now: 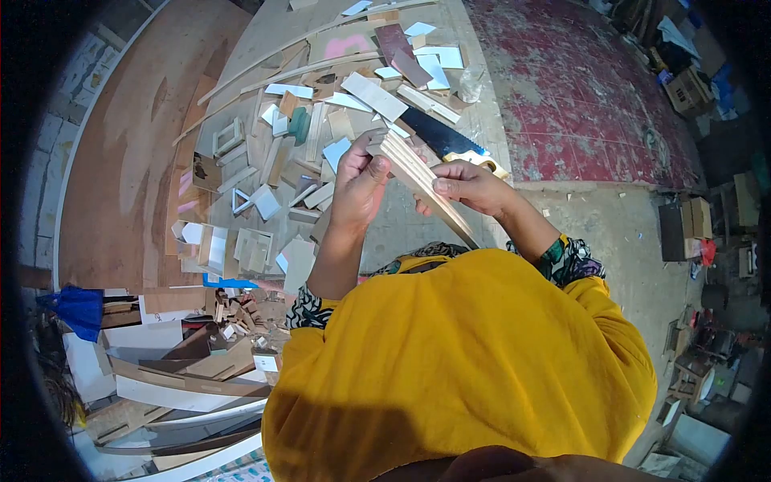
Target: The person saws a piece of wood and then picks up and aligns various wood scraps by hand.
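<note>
A bundle of narrow wooden strips is held up before my chest, slanting from upper left to lower right. My left hand is closed round its upper end, thumb on the front face. Farther down the strips, my right hand pinches them between thumb and fingers. Just beyond the right hand lies a handsaw with a dark blade and a pale yellow handle. A flat light board rests on the worktable above the strips.
Small wood and white offcuts are scattered over the worktable. Long thin strips cross its far side. A large brown panel stands at the left. Scrap boards are piled at lower left. Cardboard boxes sit at far right.
</note>
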`<state>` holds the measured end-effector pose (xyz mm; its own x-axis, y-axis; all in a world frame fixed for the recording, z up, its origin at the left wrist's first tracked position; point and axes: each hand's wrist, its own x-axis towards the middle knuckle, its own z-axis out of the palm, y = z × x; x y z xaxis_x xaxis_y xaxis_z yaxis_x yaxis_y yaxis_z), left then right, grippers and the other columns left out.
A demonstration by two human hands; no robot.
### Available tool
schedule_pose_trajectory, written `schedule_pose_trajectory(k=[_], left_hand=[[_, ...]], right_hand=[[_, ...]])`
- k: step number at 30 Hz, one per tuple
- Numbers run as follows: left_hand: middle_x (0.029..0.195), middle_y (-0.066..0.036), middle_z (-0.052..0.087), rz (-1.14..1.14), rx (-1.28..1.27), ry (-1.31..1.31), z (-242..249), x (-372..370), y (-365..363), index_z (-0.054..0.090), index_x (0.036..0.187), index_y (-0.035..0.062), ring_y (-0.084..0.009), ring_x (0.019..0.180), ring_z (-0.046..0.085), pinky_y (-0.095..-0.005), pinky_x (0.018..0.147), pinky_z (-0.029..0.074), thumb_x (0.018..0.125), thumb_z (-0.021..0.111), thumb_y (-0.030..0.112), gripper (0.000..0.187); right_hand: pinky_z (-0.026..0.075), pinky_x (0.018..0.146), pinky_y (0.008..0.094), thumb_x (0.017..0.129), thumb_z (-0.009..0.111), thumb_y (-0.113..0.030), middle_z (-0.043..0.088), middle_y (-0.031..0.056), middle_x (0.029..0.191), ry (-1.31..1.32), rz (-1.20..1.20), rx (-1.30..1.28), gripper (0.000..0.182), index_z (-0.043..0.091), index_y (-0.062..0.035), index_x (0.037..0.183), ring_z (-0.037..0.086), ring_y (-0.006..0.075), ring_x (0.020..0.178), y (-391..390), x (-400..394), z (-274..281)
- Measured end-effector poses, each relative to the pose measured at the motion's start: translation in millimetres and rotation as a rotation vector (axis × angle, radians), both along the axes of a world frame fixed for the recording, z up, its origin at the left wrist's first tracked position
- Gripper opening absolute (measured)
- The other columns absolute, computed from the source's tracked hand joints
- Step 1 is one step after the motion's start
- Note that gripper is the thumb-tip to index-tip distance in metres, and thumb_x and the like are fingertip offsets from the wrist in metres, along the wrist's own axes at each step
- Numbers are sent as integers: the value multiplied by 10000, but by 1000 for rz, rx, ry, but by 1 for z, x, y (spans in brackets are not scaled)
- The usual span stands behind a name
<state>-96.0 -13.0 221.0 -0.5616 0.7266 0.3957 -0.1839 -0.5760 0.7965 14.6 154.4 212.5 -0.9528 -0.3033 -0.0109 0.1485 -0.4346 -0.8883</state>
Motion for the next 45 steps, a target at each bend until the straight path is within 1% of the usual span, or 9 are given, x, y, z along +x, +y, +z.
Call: schedule_pose_trajectory(k=[2, 4, 9, 17, 21, 24, 32, 36, 45], left_hand=[[1029, -114, 589, -21, 9, 3, 0, 1, 0, 474, 1154, -6, -210, 962, 580, -344, 859, 445, 839, 626, 256, 437], [1028, -108, 590, -22, 8, 7, 4, 3, 0, 475, 1152, -8, -201, 965, 579, -334, 859, 443, 835, 632, 258, 443], [1024, -94, 593, -31, 10, 44, 12, 8, -2, 488, 1136, -14, -172, 952, 574, -307, 857, 436, 823, 647, 259, 445], [960, -77, 618, -63, -170, 368, 35, 23, -10, 533, 1094, -3, -134, 868, 576, -253, 776, 447, 813, 662, 248, 399], [899, -70, 639, -62, -316, 508, 47, 31, -13, 562, 1064, 9, -129, 823, 595, -257, 747, 459, 799, 670, 199, 343], [938, -96, 638, -23, -326, 634, 48, 32, -13, 567, 1046, -6, -151, 846, 615, -276, 742, 483, 820, 635, 316, 399], [931, -90, 645, -8, -338, 726, 48, 32, -14, 597, 996, 5, -195, 902, 610, -355, 946, 397, 808, 632, 329, 376], [929, -89, 646, -36, -294, 710, 52, 32, -10, 610, 980, 18, -207, 935, 599, -351, 917, 412, 795, 639, 328, 362], [961, -70, 644, 4, -281, 935, 48, 32, -7, 635, 960, 69, -241, 1009, 563, -348, 841, 429, 737, 669, 320, 338]], right_hand=[[465, 810, 266, 859, 591, -228, 639, 104, 940, -4, -8, 32, 348, 562, 26, 1095, 621, 168, 850, 0, 2, 4], [459, 807, 263, 830, 627, -244, 640, 90, 939, 146, -7, 119, 361, 573, 16, 1076, 613, 147, 849, 0, 3, 7], [454, 810, 269, 799, 666, -253, 643, 73, 957, 178, 0, 155, 380, 582, 1, 1069, 604, 126, 856, 1, 6, 11], [442, 828, 273, 758, 711, -177, 638, 66, 1001, 246, 91, 204, 398, 581, 1, 1090, 593, 123, 907, 7, 12, 18], [415, 861, 275, 731, 734, -146, 631, 43, 1000, 358, 103, 278, 369, 599, -15, 1048, 568, 105, 920, 9, 11, 17], [400, 859, 267, 715, 749, -145, 630, 29, 974, 351, 101, 309, 358, 608, -25, 1021, 554, 90, 904, 11, 12, 10], [396, 831, 246, 698, 762, -147, 638, 10, 927, 331, 102, 304, 343, 619, -26, 986, 544, 68, 887, 8, 15, 15], [396, 837, 242, 685, 772, -134, 634, 5, 941, 353, 82, 314, 347, 625, -36, 984, 544, 70, 893, 6, 16, 18], [415, 811, 240, 656, 789, -97, 647, 10, 961, 401, 83, 268, 370, 639, -41, 990, 565, 75, 891, 6, 15, 18]])
